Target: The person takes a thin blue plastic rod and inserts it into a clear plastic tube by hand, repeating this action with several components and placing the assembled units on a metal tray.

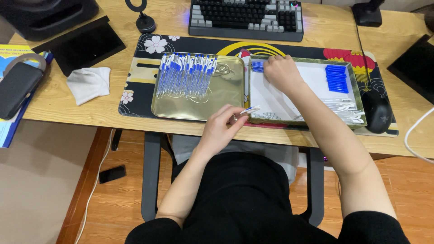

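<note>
My left hand (222, 126) pinches a small clear-and-white pen part (250, 110) near the front edge of the desk, between two trays. My right hand (281, 72) reaches into the right tray (358, 92), fingers closed down over a small pile of blue pen caps (257, 66) at its top left corner. That tray also holds a stack of blue caps (337, 78), clear pen barrels (346, 110) and tiny springs (270, 116). The left gold tray (176, 112) carries a row of several assembled blue-capped pens (186, 75).
A patterned desk mat (138, 97) lies under both trays. A keyboard (246, 18) sits behind, a black mouse (376, 112) at the right, a white cloth (89, 83) and a dark pouch (17, 88) at the left. A phone (112, 173) lies on the floor.
</note>
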